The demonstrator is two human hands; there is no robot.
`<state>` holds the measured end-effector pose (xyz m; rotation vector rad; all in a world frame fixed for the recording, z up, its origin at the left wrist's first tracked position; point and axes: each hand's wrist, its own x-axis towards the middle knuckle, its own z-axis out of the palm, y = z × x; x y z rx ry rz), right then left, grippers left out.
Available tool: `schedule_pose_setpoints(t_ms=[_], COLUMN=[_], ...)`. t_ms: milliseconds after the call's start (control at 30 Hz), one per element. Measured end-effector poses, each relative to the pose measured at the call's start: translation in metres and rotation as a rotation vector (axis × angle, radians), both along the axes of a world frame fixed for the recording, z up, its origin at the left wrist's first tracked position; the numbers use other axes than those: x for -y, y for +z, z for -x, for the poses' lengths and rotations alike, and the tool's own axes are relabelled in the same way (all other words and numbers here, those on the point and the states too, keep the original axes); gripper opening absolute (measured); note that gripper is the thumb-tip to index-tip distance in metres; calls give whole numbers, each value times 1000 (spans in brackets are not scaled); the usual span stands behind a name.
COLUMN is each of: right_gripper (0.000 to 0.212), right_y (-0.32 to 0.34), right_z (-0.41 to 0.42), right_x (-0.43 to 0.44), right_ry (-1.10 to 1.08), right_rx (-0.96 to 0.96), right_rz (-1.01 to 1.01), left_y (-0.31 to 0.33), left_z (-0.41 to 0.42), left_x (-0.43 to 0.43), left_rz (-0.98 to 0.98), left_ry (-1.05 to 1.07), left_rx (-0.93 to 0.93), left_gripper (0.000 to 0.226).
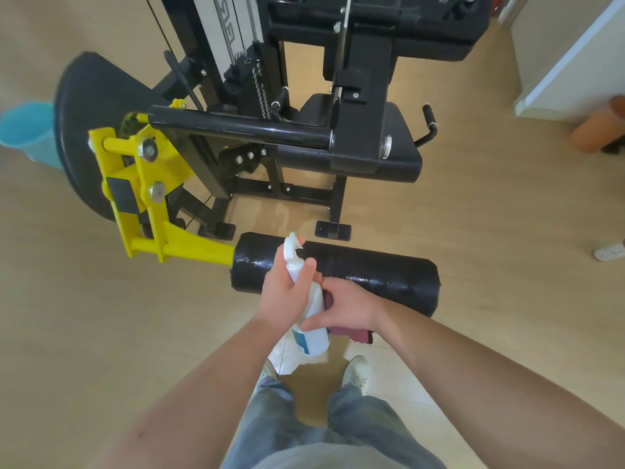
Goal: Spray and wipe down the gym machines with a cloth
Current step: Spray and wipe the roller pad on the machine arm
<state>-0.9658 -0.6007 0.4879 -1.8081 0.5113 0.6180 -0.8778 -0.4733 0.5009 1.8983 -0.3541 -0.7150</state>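
The white spray bottle (313,319) sits over the black roller pad's (382,272) near edge, the left hand (282,292) wrapped round its neck. The right hand (348,308) clutches a maroon cloth (351,335), thumb on the bottle. Open floor (490,214) lies right; a yellow lever arm (148,184) crowds the left.

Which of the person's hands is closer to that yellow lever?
Left. The left hand, gripping the spray bottle, is just right of the yellow lever, over the roller pad. The right hand, holding the cloth, sits farther right, beyond the bottle.
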Motion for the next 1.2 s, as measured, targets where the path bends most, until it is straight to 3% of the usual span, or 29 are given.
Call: schedule_pose_setpoints(t_ms=[100, 167, 300, 367, 400, 467, 533, 600, 700, 800, 1033, 1200], right_gripper=[56, 68, 51, 46, 46, 49, 61, 66, 58, 51, 76, 53], right_y=[1, 0, 0, -3, -5, -17, -35, -49, -66, -71, -78, -99], right_z=[-11, -15, -26, -39, -45, -55, -58, -59, -63, -73, -116, -164], right_x=[1, 6, 9, 3, 0, -6, -12, -15, -24, -38, -71, -112], right_ry=[131, 74, -400, -535, -486, -176, -3, 16, 6, -19, -14, 81], right_rx=[-6, -10, 190, 221, 188, 41, -25, -5, 71, 134, 299, 576], right_rz=[98, 131, 113, 146, 285, 757, 949, 962, 1062, 1055, 906, 831], left_y=[-2, -3, -13, -21, -23, -27, -31, -32, -36, -45, -60, -60], left_z=[-8, -19, -42, -50, -53, -61, -69, -77, -88, -98, -112, -121], left_x=[-7, -14, -36, -48, -53, -64, -72, -78, -87, -93, -100, -103], left_rz=[-35, -79, -217, -255, -265, -276, -290, -318, -350, -342, -306, -269], left_ry=[92, 153, 128, 104, 103, 125, 133, 107, 31, -8, -7, -17], left_rx=[-1, -21, -29, -34, -35, -36, -49, -80, -130, -146, -173, -110], left_gripper=[24, 23, 25, 30, 33, 41, 46, 41, 24, 23, 22, 9])
